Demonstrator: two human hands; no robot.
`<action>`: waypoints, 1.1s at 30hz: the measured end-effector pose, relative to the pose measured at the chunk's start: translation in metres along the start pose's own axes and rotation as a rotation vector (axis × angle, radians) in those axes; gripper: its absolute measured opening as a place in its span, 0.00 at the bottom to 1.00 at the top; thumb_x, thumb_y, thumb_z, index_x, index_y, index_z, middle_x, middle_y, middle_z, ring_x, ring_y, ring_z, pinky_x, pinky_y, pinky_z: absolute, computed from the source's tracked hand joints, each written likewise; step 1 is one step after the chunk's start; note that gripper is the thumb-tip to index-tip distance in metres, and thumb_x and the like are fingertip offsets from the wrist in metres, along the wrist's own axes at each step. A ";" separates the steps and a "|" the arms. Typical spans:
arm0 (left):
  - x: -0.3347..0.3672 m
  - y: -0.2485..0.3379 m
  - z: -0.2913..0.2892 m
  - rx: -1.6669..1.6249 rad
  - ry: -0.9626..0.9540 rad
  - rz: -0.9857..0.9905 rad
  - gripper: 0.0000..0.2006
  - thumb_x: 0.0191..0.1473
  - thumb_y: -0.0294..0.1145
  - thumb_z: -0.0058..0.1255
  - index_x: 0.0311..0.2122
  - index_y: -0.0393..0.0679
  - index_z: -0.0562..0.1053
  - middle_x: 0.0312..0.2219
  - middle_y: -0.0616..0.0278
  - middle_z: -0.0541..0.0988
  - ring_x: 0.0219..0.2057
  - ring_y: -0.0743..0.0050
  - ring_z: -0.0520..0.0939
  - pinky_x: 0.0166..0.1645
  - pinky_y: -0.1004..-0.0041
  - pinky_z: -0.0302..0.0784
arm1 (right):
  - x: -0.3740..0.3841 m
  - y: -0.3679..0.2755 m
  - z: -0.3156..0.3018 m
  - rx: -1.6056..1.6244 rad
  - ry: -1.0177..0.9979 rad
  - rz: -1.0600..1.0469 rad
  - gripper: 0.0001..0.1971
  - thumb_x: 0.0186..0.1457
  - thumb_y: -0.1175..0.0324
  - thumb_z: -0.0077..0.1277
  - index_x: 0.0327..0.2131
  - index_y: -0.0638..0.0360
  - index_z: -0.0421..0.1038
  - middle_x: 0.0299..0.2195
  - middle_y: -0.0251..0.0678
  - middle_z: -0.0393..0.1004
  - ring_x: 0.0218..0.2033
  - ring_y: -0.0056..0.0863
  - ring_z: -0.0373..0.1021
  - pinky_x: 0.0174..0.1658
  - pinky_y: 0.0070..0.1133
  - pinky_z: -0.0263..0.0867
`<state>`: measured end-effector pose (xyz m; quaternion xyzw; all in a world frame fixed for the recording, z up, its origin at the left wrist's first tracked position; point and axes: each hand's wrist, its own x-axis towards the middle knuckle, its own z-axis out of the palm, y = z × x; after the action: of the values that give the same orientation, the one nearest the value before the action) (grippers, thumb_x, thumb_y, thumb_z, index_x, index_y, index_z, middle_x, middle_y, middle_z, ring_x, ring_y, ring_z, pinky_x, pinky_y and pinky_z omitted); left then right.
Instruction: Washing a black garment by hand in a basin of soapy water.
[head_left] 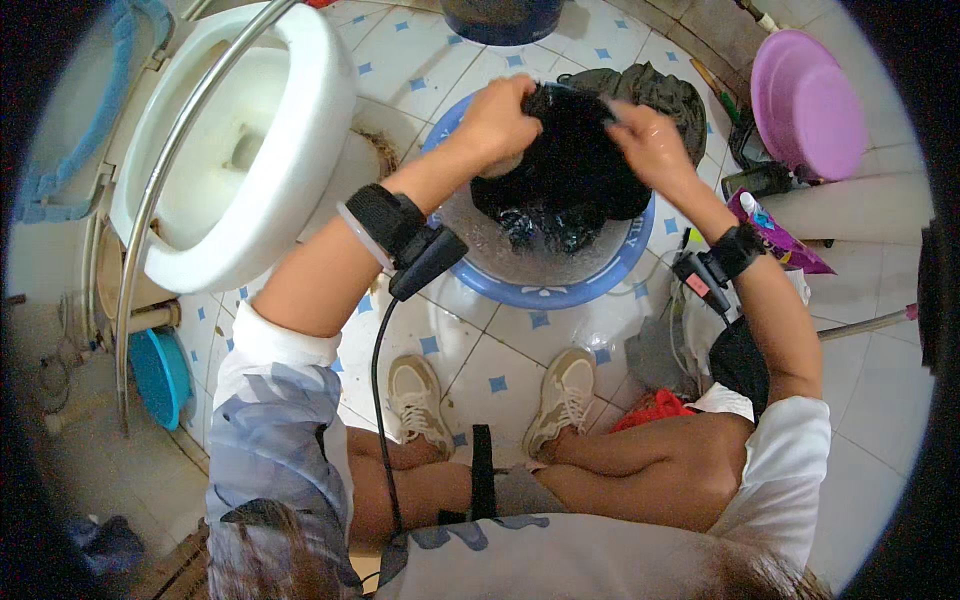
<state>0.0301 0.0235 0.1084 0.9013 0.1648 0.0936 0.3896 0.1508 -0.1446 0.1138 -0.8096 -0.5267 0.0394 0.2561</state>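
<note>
Evidently the left hand [498, 122] has its fingers curled and pressed together, pinching the upper left edge of a black cloth [570, 150]; the right hand [652, 145] is at the cloth's upper right edge, its fingers bent but blurred, so I cannot tell whether they pinch it; between the two hands the cloth spreads over the far part of a blue-rimmed basin [545, 297], its lower folds down in the water there, wet and shiny; black straps circle both wrists, and a black cable [377, 370] runs from the left one towards the lap.

Just beyond the basin lies a dark bundle [668, 105]; past it, to the right, leans a pink basin [808, 105], with a purple packet [785, 240] nearer the right forearm; a dark bucket [502, 22] stands at the far edge; to the left is a white toilet [325, 100], a teal basin [160, 375] lower down beside it; two pale shoes [415, 395] rest on white floor tiles [470, 400] with small blue diamonds.
</note>
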 end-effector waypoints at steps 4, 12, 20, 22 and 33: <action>-0.013 -0.036 0.044 0.188 0.084 0.118 0.13 0.37 0.29 0.49 0.32 0.39 0.68 0.27 0.49 0.71 0.32 0.55 0.72 0.37 0.65 0.66 | -0.030 0.005 0.063 -0.124 -0.354 -0.181 0.16 0.42 0.64 0.48 0.37 0.56 0.64 0.43 0.44 0.60 0.41 0.45 0.58 0.41 0.34 0.59; -0.035 -0.075 0.105 0.439 -0.575 0.001 0.25 0.34 0.28 0.49 0.44 0.40 0.62 0.42 0.49 0.63 0.44 0.52 0.63 0.47 0.65 0.61 | -0.058 0.015 0.115 -0.461 -0.816 -0.141 0.27 0.37 0.59 0.49 0.46 0.44 0.56 0.51 0.43 0.48 0.50 0.51 0.46 0.41 0.50 0.52; -0.034 -0.087 0.122 0.669 -0.758 0.023 0.31 0.35 0.29 0.47 0.49 0.42 0.54 0.48 0.49 0.55 0.49 0.50 0.57 0.48 0.60 0.59 | -0.045 0.033 0.136 -0.425 -0.944 -0.139 0.25 0.38 0.64 0.47 0.45 0.46 0.58 0.49 0.46 0.50 0.48 0.52 0.50 0.43 0.49 0.49; -0.026 -0.082 0.121 0.590 -0.752 -0.047 0.23 0.38 0.28 0.43 0.45 0.41 0.61 0.44 0.48 0.63 0.45 0.53 0.64 0.45 0.62 0.63 | -0.036 0.041 0.136 -0.466 -0.943 -0.096 0.23 0.38 0.65 0.46 0.44 0.48 0.60 0.47 0.46 0.54 0.46 0.51 0.54 0.43 0.47 0.53; -0.004 0.027 -0.004 -1.142 0.161 -0.487 0.08 0.44 0.28 0.38 0.26 0.33 0.66 0.18 0.59 0.68 0.23 0.70 0.70 0.26 0.71 0.65 | 0.013 0.017 0.032 0.724 0.066 0.533 0.11 0.41 0.67 0.42 0.26 0.64 0.69 0.21 0.38 0.69 0.25 0.28 0.65 0.29 0.24 0.61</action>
<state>0.0316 0.0072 0.1310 0.4776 0.3184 0.1430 0.8062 0.1602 -0.1271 0.0810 -0.7760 -0.2437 0.2599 0.5205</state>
